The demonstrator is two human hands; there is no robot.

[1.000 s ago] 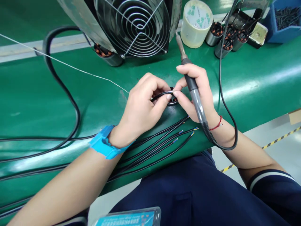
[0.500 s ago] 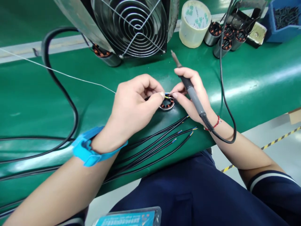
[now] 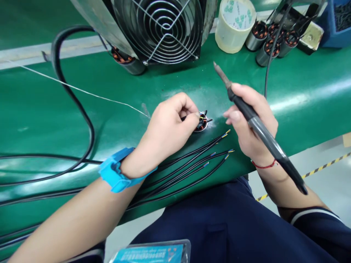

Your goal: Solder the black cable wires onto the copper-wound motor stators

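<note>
- Left hand (image 3: 172, 122), centre of the frame: thumb and index finger pinched together on a thin yellow wire (image 3: 202, 117); the rest of its grip is hidden from view.
- Round wound core (image 3: 203, 128), just right of centre, on the green worktop (image 3: 309, 91); copper-coloured windings show inside its rim, with the left fingertips over its left side.
- Right hand (image 3: 255, 126), right of centre: fingers closed around a soldering iron (image 3: 264, 134), whose bare tip points to the upper left, well apart from the core.
- Black cables (image 3: 186, 174), lower centre: laid side by side, coloured wire ends showing at their right.
- Fan (image 3: 167, 27), top centre, behind a wire guard.
- Tape roll (image 3: 233, 36), upper right, beside a cluster of similar cores (image 3: 264, 54).
- Blue bin (image 3: 336, 36), upper right corner, holding small dark pieces.
</note>
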